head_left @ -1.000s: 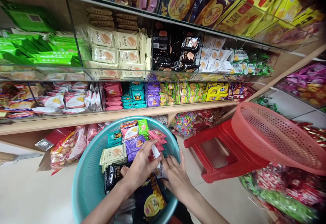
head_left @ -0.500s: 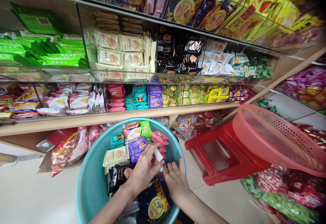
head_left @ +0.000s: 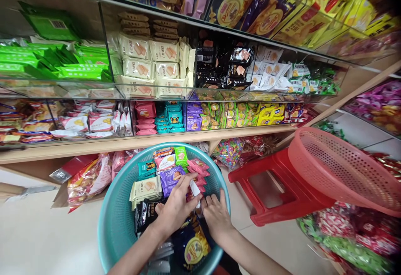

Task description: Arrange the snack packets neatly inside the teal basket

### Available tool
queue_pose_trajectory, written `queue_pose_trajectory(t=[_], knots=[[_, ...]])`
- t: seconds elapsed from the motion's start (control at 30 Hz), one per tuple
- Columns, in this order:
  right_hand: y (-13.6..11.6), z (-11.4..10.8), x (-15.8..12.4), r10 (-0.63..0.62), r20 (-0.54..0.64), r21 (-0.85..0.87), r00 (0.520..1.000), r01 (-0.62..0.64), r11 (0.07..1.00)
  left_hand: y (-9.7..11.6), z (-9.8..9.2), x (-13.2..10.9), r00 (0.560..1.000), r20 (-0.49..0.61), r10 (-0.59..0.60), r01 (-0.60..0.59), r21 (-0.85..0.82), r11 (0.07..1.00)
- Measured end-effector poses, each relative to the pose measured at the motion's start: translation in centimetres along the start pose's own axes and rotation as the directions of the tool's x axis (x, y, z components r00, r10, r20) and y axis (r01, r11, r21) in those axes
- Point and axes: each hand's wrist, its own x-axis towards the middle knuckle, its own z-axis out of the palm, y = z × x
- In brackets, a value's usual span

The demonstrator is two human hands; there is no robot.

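Observation:
A teal plastic basket [head_left: 109, 225] stands before me with sorted snack packets in it. My left hand [head_left: 177, 204] reaches in over a purple packet [head_left: 171, 180], its thumb and fingers around a small white packet [head_left: 194, 188]. Just right of it, my right hand [head_left: 216, 216] has curled fingers down inside the basket's right side; what they grip is hidden. Pink packets [head_left: 199, 167] lie beyond the hands. Cream packets [head_left: 146, 189] and black packets [head_left: 145, 214] lie to the left. Below the hands is a large dark blue bag [head_left: 192, 245] with a yellow round print.
Glass-fronted shelves [head_left: 150, 95] of packaged snacks run across the back. At right, a pink perforated basket [head_left: 332, 162] leans on a red plastic stool [head_left: 266, 187]. Bagged sweets [head_left: 351, 233] lie on the floor at right, more bags [head_left: 89, 181] under the shelf at left.
The view has shifted slightly, so the basket and shelves sit a little further right. Both hands keep nearly the same place in the basket, the white packet showing slightly more.

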Motion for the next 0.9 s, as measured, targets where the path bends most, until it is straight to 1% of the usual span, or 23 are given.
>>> queue_pose_trajectory(t=[0.1,0.2,0.33,0.43,0.53,0.67,0.77,0.9], knots=[[-0.1,0.1,0.2,0.006,-0.028,0.007,1.0,-0.006,1.0,-0.1,0.1,-0.1,1.0,0.01,-0.012,0.012,0.003,1.0],[0.2,-0.3,0.2,0.0,-0.039,0.022,0.999,0.001,1.0,-0.1,0.2,-0.1,1.0,0.02,-0.023,0.023,0.003,1.0],[0.9,-1.2,0.1,-0.014,-0.032,0.037,0.999,0.015,0.999,-0.1,0.4,0.0,0.999,0.037,-0.021,0.021,0.0,1.0],[1.3,-1.4,0.1,-0.013,-0.013,0.023,1.0,0.014,1.0,0.1,0.6,0.1,0.998,0.058,-0.008,0.008,0.001,1.0],[1.5,-1.4,0.1,-0.016,-0.013,0.028,1.0,0.016,0.999,0.5,1.2,0.1,0.993,0.121,-0.003,0.005,-0.013,1.0],[1.7,-1.8,-0.2,-0.011,-0.018,0.075,1.0,0.013,0.997,0.6,2.1,-0.1,0.973,0.227,-0.038,0.042,-0.012,0.999],[1.8,-2.0,-0.4,-0.006,-0.031,0.087,0.999,0.008,0.996,0.3,2.6,-0.1,0.963,0.263,-0.053,0.053,0.009,0.999],[2.1,-1.8,-0.6,0.008,-0.054,0.105,0.999,-0.002,0.994,0.0,2.6,0.4,0.953,0.293,-0.081,0.077,0.022,0.997]])
